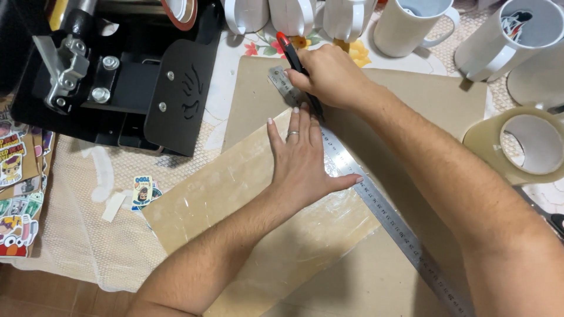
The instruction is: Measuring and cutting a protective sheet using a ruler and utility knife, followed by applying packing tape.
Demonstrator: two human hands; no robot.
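My left hand [302, 158] lies flat, fingers spread, on a glossy tan sheet [235, 211] and presses the steel ruler [388, 217] that runs diagonally along the sheet's right edge. My right hand [332, 76] grips a black utility knife with a red end [289, 50], its lower end against the far end of the ruler. Both sheet and ruler rest on a larger brown cardboard board [423, 94].
A black mug press machine [129, 76] stands at the far left. Several white mugs [411, 23] line the back edge. A roll of clear tape [529, 144] sits at the right. Colourful stickers [17, 194] lie at the left edge, one more sticker [142, 191] near the sheet.
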